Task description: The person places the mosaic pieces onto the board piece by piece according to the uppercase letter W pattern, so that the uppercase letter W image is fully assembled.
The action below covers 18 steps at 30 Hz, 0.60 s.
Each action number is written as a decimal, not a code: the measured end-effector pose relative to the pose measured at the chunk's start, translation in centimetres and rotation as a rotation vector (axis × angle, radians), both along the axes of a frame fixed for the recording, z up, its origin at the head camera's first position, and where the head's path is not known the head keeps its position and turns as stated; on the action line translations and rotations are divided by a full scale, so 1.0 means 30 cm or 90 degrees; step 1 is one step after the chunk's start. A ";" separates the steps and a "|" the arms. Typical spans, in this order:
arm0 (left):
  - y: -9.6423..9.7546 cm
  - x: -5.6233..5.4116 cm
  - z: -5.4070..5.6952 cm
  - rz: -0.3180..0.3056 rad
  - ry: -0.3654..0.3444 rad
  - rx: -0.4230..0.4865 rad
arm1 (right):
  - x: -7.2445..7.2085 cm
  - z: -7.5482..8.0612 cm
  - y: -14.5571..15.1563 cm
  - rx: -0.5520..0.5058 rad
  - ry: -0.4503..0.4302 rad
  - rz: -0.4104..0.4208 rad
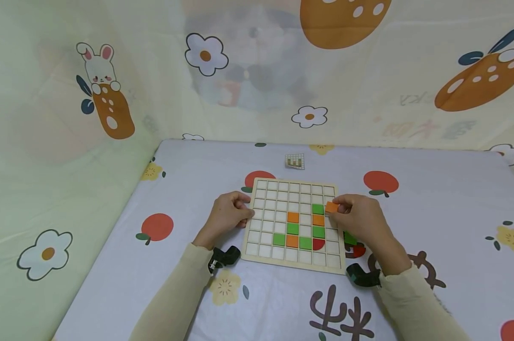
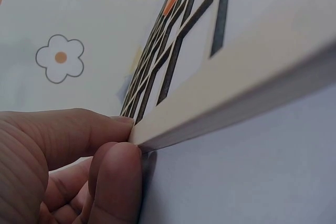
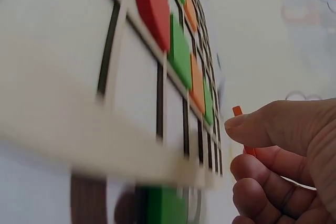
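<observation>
A pale wooden grid board (image 1: 293,264) lies on the table, with green tiles (image 1: 279,239), orange tiles (image 1: 293,217) and one red rounded tile (image 1: 318,244) set in some squares. At its left edge, my left hand (image 1: 228,210) pinches the rim, thumb on top and a fingertip against the side, as the left wrist view shows. My right hand (image 1: 361,218) holds an orange square tile (image 1: 331,207) between thumb and fingers. That tile is over the board's right side, beside a green tile (image 1: 318,209); in the right wrist view the orange tile (image 3: 237,111) is seen edge-on.
Loose green (image 1: 350,238) and red (image 1: 358,250) pieces lie right of the board, partly hidden under my right hand. Behind the board is a small card with a grid pattern (image 1: 295,161). A printed cloth (image 1: 189,170) covers the table, and patterned curtains (image 1: 248,128) hang around it.
</observation>
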State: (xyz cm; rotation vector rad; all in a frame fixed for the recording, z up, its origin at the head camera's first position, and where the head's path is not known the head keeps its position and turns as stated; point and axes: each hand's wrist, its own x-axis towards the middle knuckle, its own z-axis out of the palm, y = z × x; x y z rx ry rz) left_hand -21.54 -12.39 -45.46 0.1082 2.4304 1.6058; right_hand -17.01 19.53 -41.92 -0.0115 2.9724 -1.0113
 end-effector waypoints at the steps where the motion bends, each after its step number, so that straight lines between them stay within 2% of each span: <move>1: 0.000 -0.001 -0.001 0.000 0.000 0.000 | 0.000 0.003 -0.014 -0.002 -0.003 0.003; 8: -0.001 -0.004 -0.005 0.000 -0.006 0.003 | -0.014 0.012 -0.107 -0.020 -0.016 0.044; 18: -0.002 -0.005 -0.008 -0.005 -0.002 0.002 | -0.034 -0.013 -0.207 -0.037 -0.032 0.099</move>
